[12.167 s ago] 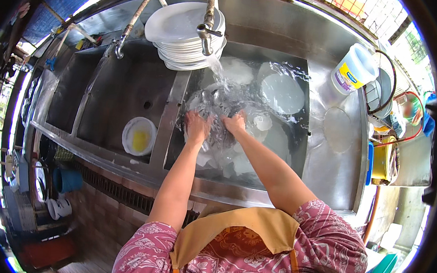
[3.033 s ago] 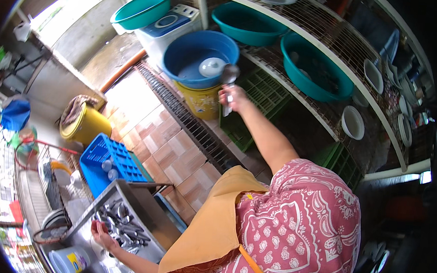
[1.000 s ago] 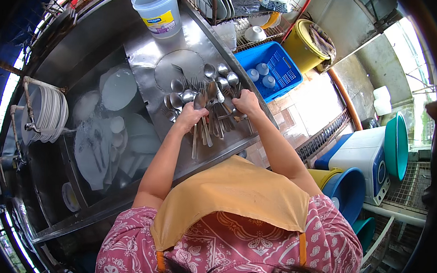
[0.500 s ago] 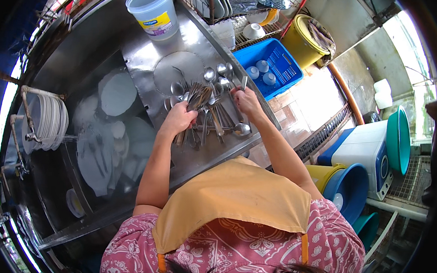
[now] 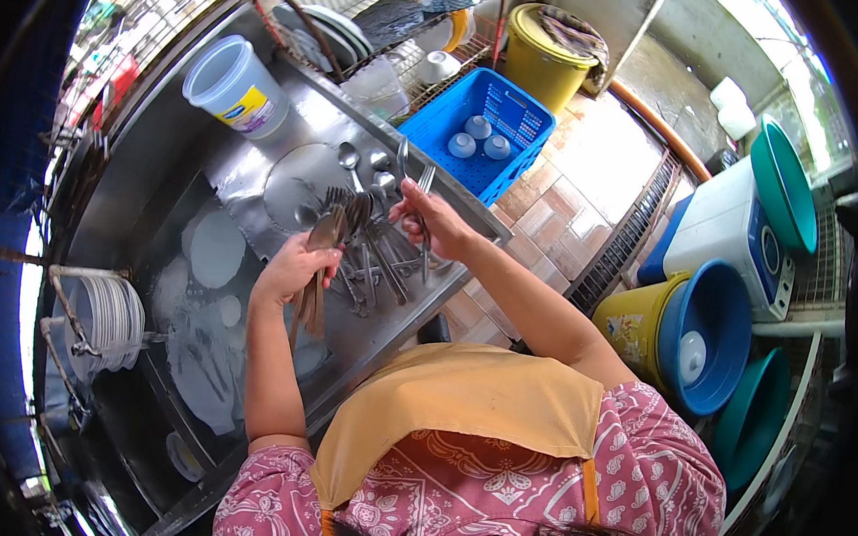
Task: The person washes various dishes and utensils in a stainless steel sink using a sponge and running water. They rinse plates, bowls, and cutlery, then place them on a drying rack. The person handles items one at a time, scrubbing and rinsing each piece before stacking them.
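Note:
My left hand (image 5: 289, 269) is closed around a bunch of forks (image 5: 333, 225), tines up and handles hanging below the fist. My right hand (image 5: 437, 221) grips a fork (image 5: 426, 176) upright, with a second slim piece of cutlery beside it that I cannot make out for sure. Between and under the hands lies a loose pile of cutlery (image 5: 375, 270) on the steel counter (image 5: 302, 177). Several spoons, one a shiny spoon (image 5: 349, 155), lie behind the pile. To the left, plates (image 5: 218, 248) and other cutlery sit in cloudy water in the sink.
A clear bucket (image 5: 243, 95) stands at the counter's back. A blue crate (image 5: 526, 127) with three white cups sits beyond the right edge. White plates (image 5: 111, 322) stand stacked at left. Basins (image 5: 710, 325), a yellow bin (image 5: 549, 64) and a washing machine (image 5: 720, 247) line the right.
My left hand has drawn its bunch of forks left, away from the pile. My right hand has moved and now shows an upright fork. The whole view has shifted.

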Available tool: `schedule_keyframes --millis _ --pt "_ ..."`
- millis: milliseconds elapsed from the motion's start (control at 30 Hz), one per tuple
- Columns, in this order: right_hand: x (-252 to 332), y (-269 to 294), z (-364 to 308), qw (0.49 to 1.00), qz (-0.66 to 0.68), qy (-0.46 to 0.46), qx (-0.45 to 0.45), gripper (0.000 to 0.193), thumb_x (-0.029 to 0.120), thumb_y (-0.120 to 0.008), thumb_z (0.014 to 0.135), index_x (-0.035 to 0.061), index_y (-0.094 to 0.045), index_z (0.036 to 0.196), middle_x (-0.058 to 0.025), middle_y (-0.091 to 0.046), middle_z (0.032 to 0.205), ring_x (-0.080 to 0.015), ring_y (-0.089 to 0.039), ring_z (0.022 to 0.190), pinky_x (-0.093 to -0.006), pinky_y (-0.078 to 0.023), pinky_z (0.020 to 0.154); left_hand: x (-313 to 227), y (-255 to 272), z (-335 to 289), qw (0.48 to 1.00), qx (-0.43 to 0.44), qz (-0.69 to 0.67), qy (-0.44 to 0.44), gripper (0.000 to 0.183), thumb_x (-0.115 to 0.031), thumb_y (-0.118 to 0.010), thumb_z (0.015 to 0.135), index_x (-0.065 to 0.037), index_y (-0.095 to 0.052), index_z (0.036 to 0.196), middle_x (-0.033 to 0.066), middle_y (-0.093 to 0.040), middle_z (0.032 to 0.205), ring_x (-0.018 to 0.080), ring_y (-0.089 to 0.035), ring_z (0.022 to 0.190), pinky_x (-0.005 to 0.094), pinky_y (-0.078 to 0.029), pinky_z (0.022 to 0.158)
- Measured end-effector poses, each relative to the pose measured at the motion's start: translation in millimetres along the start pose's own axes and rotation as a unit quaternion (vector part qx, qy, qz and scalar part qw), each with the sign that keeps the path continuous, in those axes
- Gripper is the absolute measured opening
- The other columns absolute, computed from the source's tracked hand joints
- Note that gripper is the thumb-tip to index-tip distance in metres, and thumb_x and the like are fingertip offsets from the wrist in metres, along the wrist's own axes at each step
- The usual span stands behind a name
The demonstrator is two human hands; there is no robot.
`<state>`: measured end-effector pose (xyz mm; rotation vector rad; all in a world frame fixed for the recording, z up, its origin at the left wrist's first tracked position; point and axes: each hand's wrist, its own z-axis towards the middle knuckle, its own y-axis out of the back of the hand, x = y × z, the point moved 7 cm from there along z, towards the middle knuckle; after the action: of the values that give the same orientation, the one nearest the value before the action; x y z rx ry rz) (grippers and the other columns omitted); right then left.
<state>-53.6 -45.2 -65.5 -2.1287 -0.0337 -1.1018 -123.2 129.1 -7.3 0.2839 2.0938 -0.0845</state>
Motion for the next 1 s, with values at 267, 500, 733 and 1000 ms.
schedule_keyframes --millis 267,500,733,1000 --pt "30 75 -128 0.983 -0.051 0.176 0.021 0.057 0.051 -0.071 0.071 0.0119 -0.052 0.108 0.0009 -0.053 0.091 -0.0079 -0.047 0.080 -0.0239 -0.040 0.068 -79 -214 73 0.977 0.118 0.053 -0.169 0.013 -0.018 -0.057 0.088 -0.006 -0.058 0.092 -0.0016 -0.055 0.072 0.0070 -0.050 0.062 0.0224 -0.042 0.055" --pt "34 253 -354 0.918 0.141 0.346 -0.132 0.065 0.045 -0.066 0.078 0.0096 -0.038 0.125 -0.0043 -0.053 0.112 -0.0155 -0.054 0.098 -0.0324 -0.048 0.080 -64 -542 107 0.946 0.262 0.012 -0.189 0.030 -0.022 -0.056 0.089 0.000 -0.054 0.109 0.0066 -0.056 0.097 0.0147 -0.051 0.086 0.0300 -0.042 0.076" --pt "-32 378 -648 0.794 0.229 0.458 -0.329 0.029 0.025 -0.057 0.090 0.0105 -0.046 0.112 -0.0051 -0.057 0.073 -0.0163 -0.061 0.063 -0.0311 -0.051 0.058 -18 -878 15 0.708 0.527 0.369 -0.292 0.052 -0.042 -0.056 0.086 -0.007 -0.047 0.123 0.0120 -0.035 0.111 0.0225 -0.039 0.103 0.0375 -0.038 0.088" --pt "-84 517 -914 0.625 0.244 0.457 -0.584 0.011 0.009 -0.062 0.082 0.0004 -0.059 0.077 -0.0040 -0.053 0.062 -0.0087 -0.049 0.050 -0.0211 -0.041 0.045 3 -1020 -38 0.728 0.648 0.193 -0.111 0.053 -0.040 -0.056 0.088 -0.005 -0.047 0.126 0.0084 -0.048 0.122 0.0202 -0.048 0.106 0.0325 -0.041 0.085"
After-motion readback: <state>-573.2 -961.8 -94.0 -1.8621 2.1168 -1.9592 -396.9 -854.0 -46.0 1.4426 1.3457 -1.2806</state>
